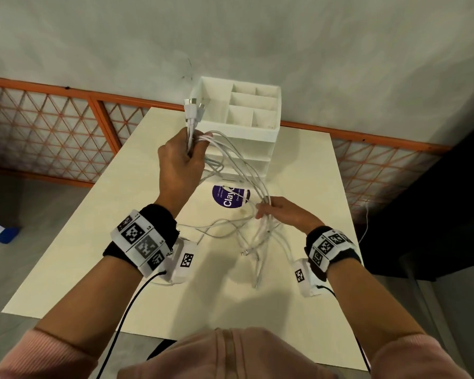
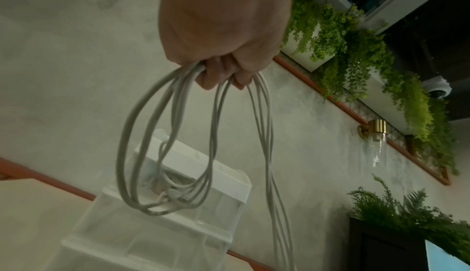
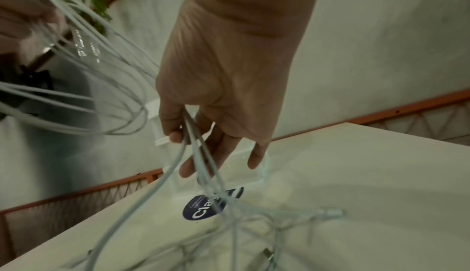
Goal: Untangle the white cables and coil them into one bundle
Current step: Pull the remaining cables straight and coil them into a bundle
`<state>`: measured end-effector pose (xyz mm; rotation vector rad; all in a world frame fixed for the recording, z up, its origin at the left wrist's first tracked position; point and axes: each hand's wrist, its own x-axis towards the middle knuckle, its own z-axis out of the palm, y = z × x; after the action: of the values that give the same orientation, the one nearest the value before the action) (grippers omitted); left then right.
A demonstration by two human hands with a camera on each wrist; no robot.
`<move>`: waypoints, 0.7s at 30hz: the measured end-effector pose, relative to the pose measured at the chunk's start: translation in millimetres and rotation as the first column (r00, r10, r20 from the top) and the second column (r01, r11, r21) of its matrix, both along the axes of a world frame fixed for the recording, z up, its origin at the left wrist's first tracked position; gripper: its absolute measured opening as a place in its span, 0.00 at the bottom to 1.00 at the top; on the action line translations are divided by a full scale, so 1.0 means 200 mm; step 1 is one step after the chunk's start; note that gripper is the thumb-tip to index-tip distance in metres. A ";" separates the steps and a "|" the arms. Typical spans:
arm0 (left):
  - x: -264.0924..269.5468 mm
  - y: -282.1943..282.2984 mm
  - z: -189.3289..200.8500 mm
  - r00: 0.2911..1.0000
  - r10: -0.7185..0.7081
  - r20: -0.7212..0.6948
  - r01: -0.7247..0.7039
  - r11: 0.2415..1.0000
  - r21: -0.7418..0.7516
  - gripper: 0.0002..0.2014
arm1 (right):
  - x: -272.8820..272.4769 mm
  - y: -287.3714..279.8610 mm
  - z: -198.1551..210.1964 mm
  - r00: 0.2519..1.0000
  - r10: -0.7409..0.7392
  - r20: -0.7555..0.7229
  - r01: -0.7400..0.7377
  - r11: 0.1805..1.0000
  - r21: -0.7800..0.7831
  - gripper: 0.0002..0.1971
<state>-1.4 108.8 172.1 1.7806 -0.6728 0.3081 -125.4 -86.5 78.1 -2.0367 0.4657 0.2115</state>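
Several white cables (image 1: 238,170) run between my two hands above the cream table (image 1: 93,250). My left hand (image 1: 196,143) is raised and grips a gathered bunch of them, whose plug ends (image 1: 193,109) stick up above the fist. In the left wrist view loops of cable (image 2: 162,144) hang from that left hand (image 2: 221,74). Lower and to the right, my right hand (image 1: 260,212) pinches several strands. The right wrist view shows this right hand (image 3: 182,152) holding cables (image 3: 195,150) between thumb and fingers. Loose ends (image 1: 246,251) trail on the table.
A white compartment organizer with clear drawers (image 1: 257,127) stands at the table's far edge, just behind the left hand. A round purple sticker (image 1: 230,198) lies under the cables. An orange lattice railing (image 1: 52,124) runs behind, and dark furniture (image 1: 435,201) stands at the right.
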 end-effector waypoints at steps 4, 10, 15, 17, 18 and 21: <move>0.03 0.04 -0.05 0.999 0.033 0.011 -0.033 0.999 0.024 0.11 | 0.02 -0.08 0.08 0.955 -0.216 0.205 0.241 0.965 -0.102 0.14; 0.13 0.07 -0.12 1.000 0.012 0.024 -0.015 0.987 0.161 0.16 | 0.04 -0.24 0.18 0.911 -0.257 0.323 0.348 0.899 -0.265 0.14; 0.13 0.02 -0.23 0.997 -0.043 -0.062 0.060 0.951 0.303 0.15 | 0.04 -0.24 -0.06 0.985 -0.134 0.109 0.166 0.904 -0.393 0.21; 0.11 -0.03 -0.26 0.992 -0.057 -0.110 0.095 0.920 0.380 0.18 | 0.03 -0.19 -0.14 0.986 -0.125 0.111 0.160 0.890 -0.427 0.26; 0.10 -0.05 -0.27 0.990 -0.049 -0.136 0.101 0.907 0.409 0.20 | 0.03 -0.15 -0.17 0.979 -0.126 0.159 0.184 0.882 -0.435 0.24; 0.08 -0.09 -0.28 0.982 -0.004 -0.191 0.087 0.899 0.430 0.23 | 0.00 -0.02 -0.23 0.962 -0.106 0.252 0.186 0.930 -0.318 0.11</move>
<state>14.1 89.8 116.9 2.1850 -0.6841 -0.0527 -125.3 -90.7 31.3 -2.3147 0.5333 -0.2127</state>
